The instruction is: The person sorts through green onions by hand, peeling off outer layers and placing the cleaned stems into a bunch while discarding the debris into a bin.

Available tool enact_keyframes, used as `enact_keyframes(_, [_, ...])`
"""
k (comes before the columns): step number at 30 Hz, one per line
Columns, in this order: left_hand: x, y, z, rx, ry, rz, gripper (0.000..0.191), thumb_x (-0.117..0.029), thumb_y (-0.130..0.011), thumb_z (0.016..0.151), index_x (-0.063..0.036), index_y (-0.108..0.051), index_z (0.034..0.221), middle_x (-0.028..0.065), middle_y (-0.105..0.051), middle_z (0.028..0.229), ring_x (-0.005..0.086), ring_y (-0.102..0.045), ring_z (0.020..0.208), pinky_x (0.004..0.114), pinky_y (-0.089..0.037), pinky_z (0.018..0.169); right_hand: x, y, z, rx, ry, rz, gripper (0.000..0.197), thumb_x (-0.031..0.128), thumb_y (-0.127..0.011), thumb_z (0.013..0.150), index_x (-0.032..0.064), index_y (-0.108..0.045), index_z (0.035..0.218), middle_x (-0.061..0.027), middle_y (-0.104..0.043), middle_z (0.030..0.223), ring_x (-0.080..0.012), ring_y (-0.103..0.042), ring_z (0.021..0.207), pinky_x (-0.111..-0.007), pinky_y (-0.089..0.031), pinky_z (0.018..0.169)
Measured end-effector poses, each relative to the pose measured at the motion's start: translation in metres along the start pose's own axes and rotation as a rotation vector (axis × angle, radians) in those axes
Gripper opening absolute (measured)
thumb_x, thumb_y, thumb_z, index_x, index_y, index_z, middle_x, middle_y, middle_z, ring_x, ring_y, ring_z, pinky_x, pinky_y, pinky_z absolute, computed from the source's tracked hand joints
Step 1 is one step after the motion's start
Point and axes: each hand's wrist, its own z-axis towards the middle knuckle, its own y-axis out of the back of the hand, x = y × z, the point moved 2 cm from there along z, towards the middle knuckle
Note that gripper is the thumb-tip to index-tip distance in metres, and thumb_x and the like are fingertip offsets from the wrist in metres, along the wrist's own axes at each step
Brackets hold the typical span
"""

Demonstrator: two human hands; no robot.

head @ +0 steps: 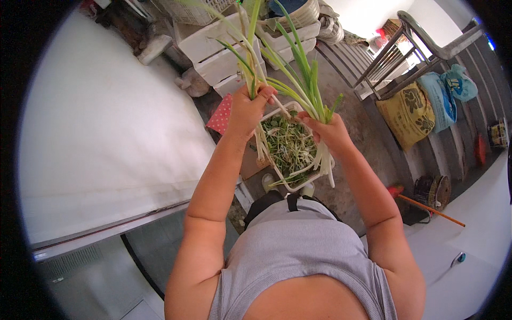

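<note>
My left hand (250,106) is closed around a few scallion stalks (251,60), their leaves pointing away from me and their pale ends hanging below the fist. A fuller bunch of scallions (306,80) is gripped in my right hand (326,130), its white ends dangling towards me. One pale stalk (280,105) runs slantwise from the left hand to the fingertips of the right. Beneath both hands is a white plastic basket (294,189) full of green and whitish plant scraps (290,144). The fingers partly hide the gripped stems.
White stacked crates (224,52) stand ahead on the left, near a pink polka-dot cloth (221,116). A metal stair railing (424,40) rises at the right. Yellow sack (408,114) and blue bag (440,102) rest on the steps. An orange-handled dustpan (416,210) lies lower right.
</note>
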Motion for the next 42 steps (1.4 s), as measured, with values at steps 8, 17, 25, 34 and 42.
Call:
enact_keyframes(8, [0.021,-0.01,0.005,-0.048,-0.035,0.069,0.013,-0.016,-0.059,0.083,-0.0031,-0.059,0.082,0.002,-0.056,0.066,0.0068,-0.05,0.057,0.019,-0.039,0.049,0.002,-0.009,0.001,0.066,-0.024,0.07,0.018,0.008,-0.061,0.077,-0.0022,-0.059,0.092,-0.0043,-0.059,0.071,-0.0055,-0.043,0.046,-0.02,-0.035,0.041])
enact_keyframes(17, [0.05,-0.034,-0.02,-0.032,-0.587,0.27,0.007,-0.006,-0.055,0.083,0.0003,-0.056,0.082,0.0049,-0.06,0.077,0.0131,-0.056,0.069,0.028,-0.046,0.063,-0.033,-0.006,0.035,-0.231,0.038,0.221,0.013,0.013,-0.063,0.076,0.0009,-0.058,0.075,-0.0031,-0.052,0.059,-0.0093,-0.045,0.046,-0.025,-0.035,0.041])
enact_keyframes(25, [0.062,-0.017,-0.012,-0.205,-0.317,0.119,0.01,-0.01,-0.058,0.083,-0.0004,-0.055,0.08,0.0059,-0.057,0.073,0.0109,-0.053,0.065,0.025,-0.044,0.061,-0.087,0.021,0.057,-0.242,-0.218,-0.017,0.012,0.013,-0.063,0.076,0.0022,-0.058,0.076,-0.003,-0.052,0.058,-0.0103,-0.044,0.044,-0.027,-0.034,0.041])
enact_keyframes(34, [0.079,-0.007,-0.001,-0.154,-0.137,0.018,0.013,-0.016,-0.06,0.083,-0.0035,-0.056,0.081,0.0003,-0.054,0.066,0.0068,-0.046,0.058,0.021,-0.037,0.051,-0.086,0.023,0.058,-0.117,-0.201,-0.163,0.018,0.017,-0.068,0.074,0.0036,-0.058,0.083,-0.0018,-0.051,0.058,-0.0108,-0.046,0.046,-0.028,-0.035,0.041])
enact_keyframes(42, [0.077,-0.017,-0.001,-0.094,-0.135,0.061,0.014,-0.014,-0.06,0.082,-0.0018,-0.056,0.08,0.0011,-0.055,0.064,0.0081,-0.049,0.058,0.023,-0.04,0.054,-0.025,-0.002,0.034,-0.057,-0.081,-0.066,0.015,0.012,-0.069,0.072,0.0036,-0.058,0.078,-0.0014,-0.054,0.062,-0.0091,-0.046,0.046,-0.026,-0.036,0.042])
